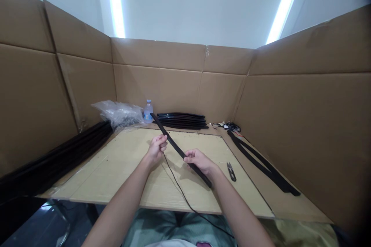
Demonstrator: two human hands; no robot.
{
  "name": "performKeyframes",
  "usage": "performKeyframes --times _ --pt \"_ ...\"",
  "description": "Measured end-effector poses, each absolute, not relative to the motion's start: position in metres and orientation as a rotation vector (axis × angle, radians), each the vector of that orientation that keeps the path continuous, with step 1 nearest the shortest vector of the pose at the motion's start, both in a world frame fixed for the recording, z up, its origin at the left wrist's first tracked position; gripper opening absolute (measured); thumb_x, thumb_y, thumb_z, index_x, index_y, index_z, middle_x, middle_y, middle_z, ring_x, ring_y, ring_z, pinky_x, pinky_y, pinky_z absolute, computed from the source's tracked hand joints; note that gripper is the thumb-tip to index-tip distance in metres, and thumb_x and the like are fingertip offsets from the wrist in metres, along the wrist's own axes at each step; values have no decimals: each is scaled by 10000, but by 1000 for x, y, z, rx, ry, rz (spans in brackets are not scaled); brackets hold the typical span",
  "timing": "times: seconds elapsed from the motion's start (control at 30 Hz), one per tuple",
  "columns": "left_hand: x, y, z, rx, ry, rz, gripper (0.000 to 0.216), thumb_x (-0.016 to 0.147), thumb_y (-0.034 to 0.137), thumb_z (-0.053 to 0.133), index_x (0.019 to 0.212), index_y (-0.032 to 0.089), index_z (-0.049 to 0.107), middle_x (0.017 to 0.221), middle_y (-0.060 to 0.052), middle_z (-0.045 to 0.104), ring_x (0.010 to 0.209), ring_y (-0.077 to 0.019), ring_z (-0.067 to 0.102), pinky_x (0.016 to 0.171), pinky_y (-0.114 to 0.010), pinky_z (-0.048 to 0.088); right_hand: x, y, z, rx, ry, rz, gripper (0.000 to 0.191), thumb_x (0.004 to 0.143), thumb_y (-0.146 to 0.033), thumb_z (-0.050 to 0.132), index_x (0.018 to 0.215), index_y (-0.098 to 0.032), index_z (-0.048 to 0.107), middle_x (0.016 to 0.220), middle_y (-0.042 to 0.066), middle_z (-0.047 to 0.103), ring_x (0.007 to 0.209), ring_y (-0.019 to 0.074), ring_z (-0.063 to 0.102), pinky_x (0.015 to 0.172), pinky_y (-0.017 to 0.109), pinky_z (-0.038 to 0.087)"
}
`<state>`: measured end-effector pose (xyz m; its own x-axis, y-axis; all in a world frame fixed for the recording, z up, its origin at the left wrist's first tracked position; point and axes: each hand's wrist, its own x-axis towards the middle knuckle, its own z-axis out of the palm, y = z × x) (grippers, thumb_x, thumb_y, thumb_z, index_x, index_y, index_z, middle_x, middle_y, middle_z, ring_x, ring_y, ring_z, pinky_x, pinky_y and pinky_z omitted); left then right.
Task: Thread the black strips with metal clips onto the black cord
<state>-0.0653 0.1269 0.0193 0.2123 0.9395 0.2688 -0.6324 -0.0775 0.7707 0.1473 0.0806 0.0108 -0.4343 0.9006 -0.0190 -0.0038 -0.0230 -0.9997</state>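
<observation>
A long, narrow black strip (176, 147) is held at a slant above the table, its far end to the upper left and its near end to the lower right. My left hand (157, 147) is closed with thumb and fingers against the strip's upper half. From beneath that hand a thin black cord (180, 189) runs down over the table edge to my lap; whether the fingers also pinch it, I cannot tell. My right hand (199, 161) grips the strip's lower half, thumb on top. Small black thread snips (231, 171) lie to the right of my right hand.
On the pale board (116, 177), cardboard walls (156, 81) surround the work area. Along the back are clear plastic bags (120, 112), a water bottle (148, 112) and stacked black strips (182, 120). Long black pieces (63, 152) line the left; more strips (261, 166) lie right.
</observation>
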Motion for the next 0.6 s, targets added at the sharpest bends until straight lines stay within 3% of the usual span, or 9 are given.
performKeyframes --times 0.17,0.3,0.47,0.6 --pt "-66 125 20 1015 364 1317 291 672 230 760 846 88 576 568 91 286 410 2 130 371 -165 66 151 73 14 -862 -1527 1779 396 604 -362 800 758 -161 496 595 -39 583 495 113 580 483 244 495" --pt "-66 124 21 1031 383 1319 291 669 233 762 851 81 593 557 90 293 409 3 135 371 -158 73 153 70 15 -820 -1549 1854 433 651 -400 766 782 -188 413 627 0 647 565 190 666 514 299 537" --pt "-66 123 21 1030 431 1342 272 649 254 774 740 97 571 529 96 275 397 0 160 370 -158 87 153 71 15 -856 -1573 1775 441 649 -382 763 760 -201 376 605 1 665 567 201 680 494 270 524" --pt "-64 122 23 999 442 1360 299 634 257 783 691 118 523 535 94 283 392 0 176 368 -162 87 147 73 13 -849 -1618 1684 461 634 -413 765 736 -202 368 598 13 666 443 156 619 341 180 390"
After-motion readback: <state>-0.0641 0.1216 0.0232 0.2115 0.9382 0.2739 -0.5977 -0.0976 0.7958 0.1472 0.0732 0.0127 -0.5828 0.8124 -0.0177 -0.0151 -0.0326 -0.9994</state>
